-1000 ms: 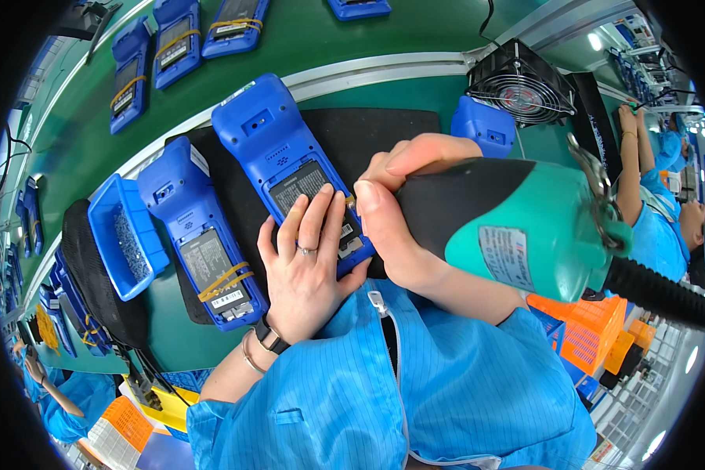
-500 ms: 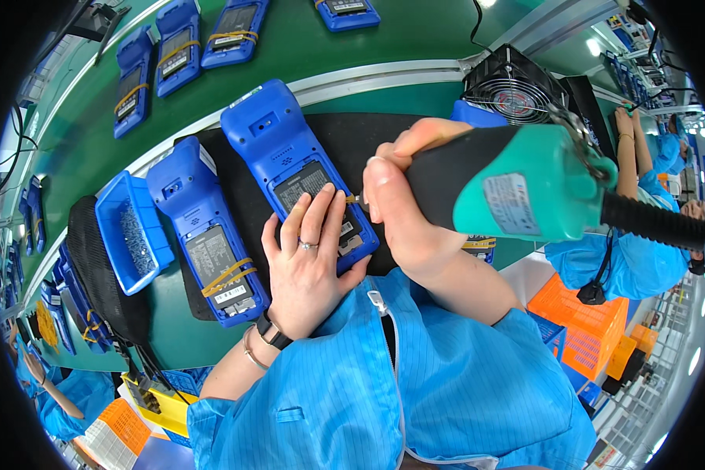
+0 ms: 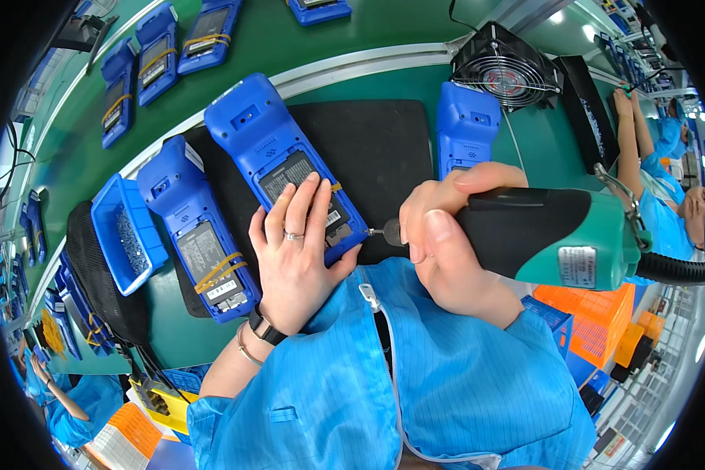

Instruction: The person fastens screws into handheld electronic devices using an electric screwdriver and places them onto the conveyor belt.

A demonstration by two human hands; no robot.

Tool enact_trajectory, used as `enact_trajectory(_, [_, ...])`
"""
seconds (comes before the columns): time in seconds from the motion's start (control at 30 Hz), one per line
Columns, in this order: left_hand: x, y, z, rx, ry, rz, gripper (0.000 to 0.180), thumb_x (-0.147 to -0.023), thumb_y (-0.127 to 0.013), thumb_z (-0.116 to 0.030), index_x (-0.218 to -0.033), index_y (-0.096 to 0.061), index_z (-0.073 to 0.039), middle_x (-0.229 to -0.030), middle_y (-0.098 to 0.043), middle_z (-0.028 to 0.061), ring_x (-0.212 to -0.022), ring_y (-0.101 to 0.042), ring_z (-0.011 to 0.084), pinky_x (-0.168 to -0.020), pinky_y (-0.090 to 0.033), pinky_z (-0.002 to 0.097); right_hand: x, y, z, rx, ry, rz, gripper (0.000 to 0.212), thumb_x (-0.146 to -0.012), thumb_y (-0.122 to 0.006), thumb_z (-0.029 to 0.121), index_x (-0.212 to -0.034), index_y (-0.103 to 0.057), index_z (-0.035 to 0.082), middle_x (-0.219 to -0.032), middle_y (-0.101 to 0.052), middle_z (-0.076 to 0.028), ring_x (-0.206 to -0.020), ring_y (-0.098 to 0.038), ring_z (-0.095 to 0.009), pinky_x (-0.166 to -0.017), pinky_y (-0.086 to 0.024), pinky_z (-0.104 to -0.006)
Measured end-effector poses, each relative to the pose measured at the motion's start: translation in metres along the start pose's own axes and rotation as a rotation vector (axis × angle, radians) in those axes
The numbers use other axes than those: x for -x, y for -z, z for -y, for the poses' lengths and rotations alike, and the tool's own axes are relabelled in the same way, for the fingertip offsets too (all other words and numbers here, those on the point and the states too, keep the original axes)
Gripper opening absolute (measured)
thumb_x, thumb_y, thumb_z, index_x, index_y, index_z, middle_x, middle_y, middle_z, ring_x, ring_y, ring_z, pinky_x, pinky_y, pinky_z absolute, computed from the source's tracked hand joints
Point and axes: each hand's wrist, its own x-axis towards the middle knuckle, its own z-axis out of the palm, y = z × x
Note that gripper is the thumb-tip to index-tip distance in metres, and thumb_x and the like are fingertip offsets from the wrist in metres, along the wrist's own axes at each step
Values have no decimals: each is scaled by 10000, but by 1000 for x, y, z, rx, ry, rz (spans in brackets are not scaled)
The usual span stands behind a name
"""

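Blue handheld terminal (image 3: 286,160) lies face down on the black mat (image 3: 376,141), its open back showing a dark battery with a pale label. Left hand (image 3: 298,251) presses flat on its lower end, fingers spread. Right hand (image 3: 439,235) is clamped round a green-and-black electric screwdriver (image 3: 556,235), its bit at the terminal's lower corner. A second terminal (image 3: 200,235), banded in yellow, lies beside a blue screw tray (image 3: 125,235). The bit tip is hard to make out.
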Motion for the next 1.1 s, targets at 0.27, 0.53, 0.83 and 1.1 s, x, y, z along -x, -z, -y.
enact_trajectory(0.27, [-1, -4, -1, 6, 0, -2, 851, -599, -823, -275, -1368, -499, -107, -1430, -443, 41, -1273, -430, 258, -1048, -306, 485, 1, -2, -8, -87, -41, -13, 322, -919, -477, -34, -1188, -354, 91, -700, -488, -32, -545, -476, -118, -545, -433, -291])
enact_trajectory(0.53, [-2, -4, -2, 15, 5, -3, 850, -597, -825, -275, -1366, -504, -107, -1434, -444, 42, -1267, -438, 261, -1042, -317, 496, -7, 1, 1, 156, -60, 98, 371, -872, -494, -97, -1164, -354, 83, -705, -498, -42, -570, -504, -130, -566, -462, -304])
enact_trajectory(0.83, [-3, -6, -2, 22, 0, -11, 849, -590, -824, -268, -1362, -509, -109, -1432, -445, 42, -1267, -438, 262, -1043, -316, 500, -7, 3, -2, 118, 3, 137, 384, -831, -515, -146, -1124, -377, 60, -777, -561, -91, -579, -543, -138, -575, -489, -299])
enact_trajectory(1.1, [-3, -3, -3, -11, -13, 7, 847, -593, -827, -273, -1360, -510, -110, -1436, -439, 42, -1274, -430, 265, -1045, -312, 504, -3, -3, -1, 42, 39, 186, 387, -807, -542, -168, -1098, -400, 44, -791, -560, -106, -634, -537, -164, -619, -464, -318])
